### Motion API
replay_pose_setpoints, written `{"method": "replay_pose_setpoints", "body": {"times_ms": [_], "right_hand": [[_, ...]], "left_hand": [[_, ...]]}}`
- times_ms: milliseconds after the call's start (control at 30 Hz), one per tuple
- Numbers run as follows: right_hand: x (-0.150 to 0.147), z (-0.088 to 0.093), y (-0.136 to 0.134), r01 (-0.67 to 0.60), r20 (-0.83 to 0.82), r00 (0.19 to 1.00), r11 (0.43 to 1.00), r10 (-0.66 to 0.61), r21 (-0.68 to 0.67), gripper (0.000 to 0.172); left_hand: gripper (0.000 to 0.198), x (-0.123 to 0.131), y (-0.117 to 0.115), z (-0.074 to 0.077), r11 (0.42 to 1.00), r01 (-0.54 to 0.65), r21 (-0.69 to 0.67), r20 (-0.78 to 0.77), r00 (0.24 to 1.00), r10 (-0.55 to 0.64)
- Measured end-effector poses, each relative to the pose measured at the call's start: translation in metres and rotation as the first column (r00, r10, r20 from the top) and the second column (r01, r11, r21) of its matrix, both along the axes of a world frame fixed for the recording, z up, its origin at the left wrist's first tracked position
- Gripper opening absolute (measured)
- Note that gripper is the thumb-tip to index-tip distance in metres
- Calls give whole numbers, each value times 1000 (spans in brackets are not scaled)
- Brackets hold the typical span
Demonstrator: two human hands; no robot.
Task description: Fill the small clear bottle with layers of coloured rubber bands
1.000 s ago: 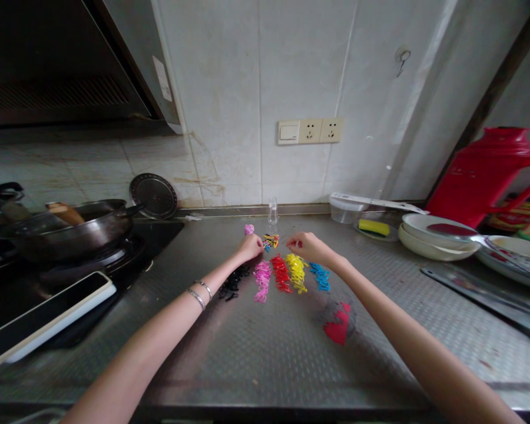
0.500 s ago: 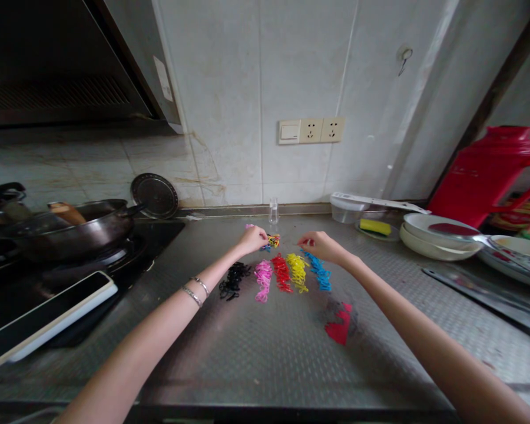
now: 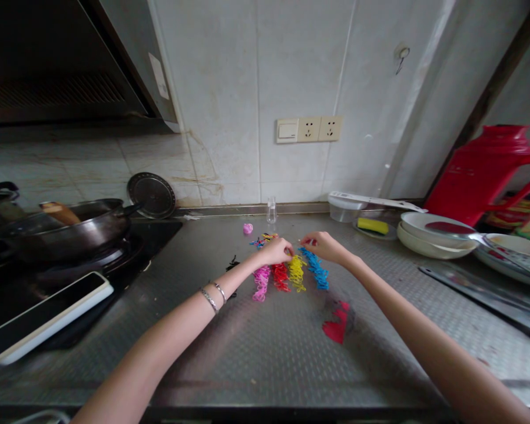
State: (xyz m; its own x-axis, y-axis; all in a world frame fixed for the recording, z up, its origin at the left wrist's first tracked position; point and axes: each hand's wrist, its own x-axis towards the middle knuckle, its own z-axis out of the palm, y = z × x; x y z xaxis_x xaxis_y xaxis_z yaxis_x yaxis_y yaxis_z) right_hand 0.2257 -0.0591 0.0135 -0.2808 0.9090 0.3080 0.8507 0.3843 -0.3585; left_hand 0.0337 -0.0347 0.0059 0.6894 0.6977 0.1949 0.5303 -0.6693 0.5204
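While the label (image 3: 522, 205) blurs, left hand (image 3: 277, 251) and right hand (image 3: 324, 245) curl near bands (image 3: 297, 275), closure and hold unclear.

Mid-frame, your left hand (image 3: 277, 251) is just left of your right hand (image 3: 320, 245), with the piles (image 3: 297, 274) in a row below. Behind them stands the bottle (image 3: 271, 212). At left, the pan (image 3: 82, 235) sits on the stove (image 3: 163, 238). At right, the sponge (image 3: 372, 225) lies on a dish (image 3: 391, 233), left of the bowls (image 3: 433, 244); behind those, the flask (image 3: 472, 182).
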Motion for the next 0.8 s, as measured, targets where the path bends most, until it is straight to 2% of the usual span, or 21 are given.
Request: {"method": "replay_pose_setpoints", "body": {"times_ms": [100,200,367,467,567,700,800], "right_hand": [[2,0,0,4,1,1000,1000,-4,2,23],[1,1,0,-13,-4,1000,1000,13,11,22],[-3,1,6,-33,-15,999,999,33,12,21],[-8,-4,17,-34,-3,999,999,34,-6,22],[-18,-10,33,-13,48,999,999,16,-47,22],[-37,-12,52,19,128,992,996,-8,-83,24],[-51,-13,63,33,158,987,995,-18,-92,29]], "left_hand": [[19,-4,8,-2,996,21,-92,73,997,-14],[19,-15,19,-4,984,12,-179,187,982,22],[19,-52,35,-4,937,-139,-319,326,913,247],[27,-81,35,-6,884,-268,-382,362,837,410],[36,-103,33,-12,827,-338,-450,379,766,520],[37,-115,33,-20,805,-357,-474,407,722,559],[36,-115,32,-24,824,-354,-442,446,711,544]]}}
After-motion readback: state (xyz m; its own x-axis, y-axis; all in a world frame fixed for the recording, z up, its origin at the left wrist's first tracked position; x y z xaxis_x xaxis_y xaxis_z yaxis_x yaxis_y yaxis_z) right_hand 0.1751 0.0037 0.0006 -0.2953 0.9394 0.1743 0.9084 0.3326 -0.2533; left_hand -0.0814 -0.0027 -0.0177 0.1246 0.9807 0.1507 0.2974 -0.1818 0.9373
